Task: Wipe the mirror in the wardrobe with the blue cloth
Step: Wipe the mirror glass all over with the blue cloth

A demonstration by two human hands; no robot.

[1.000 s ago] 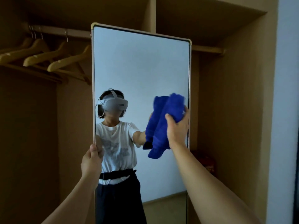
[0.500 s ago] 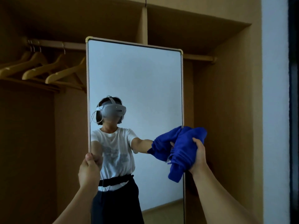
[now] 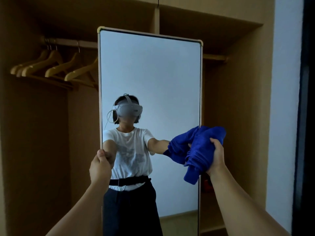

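Head view, the only one here: tall mirror (image 3: 150,82) standing upright inside the wardrobe (image 3: 238,99), thin pale frame all round, rounded corner caps up top. Left hand (image 3: 100,166) wrapped round the frame's left edge about halfway up, thumb over the front, grip clamped on the frame. Right hand (image 3: 216,155) closed round the blue cloth (image 3: 202,150), grip clamped on a bunched wad of it, sitting right at the mirror's right edge, loose tail hanging below the fist. Looks pressed against the glass or the frame there, but hard to say which, since the reflection blends into the real cloth.

Handling-wise, judging from this: cloth looks like thick soft terry or microfibre, light, floppy, no stiffness at all, so best bunched in the palm just like this, with a flat pad of it facing the glass. Dangling tail could flap or drag, worth tucking in. Mirror probably the fussy part: big rigid pane, smooth, fragile, likely free to swing or tip under sideways pressure, so steadying it by the frame edge and not the glass makes sense, also no fingerprints that way. Moderate, even pressure, nothing jabby near the corners.

Wooden hangers (image 3: 56,68) on the rail (image 3: 85,43) to the left, well apart from both hands
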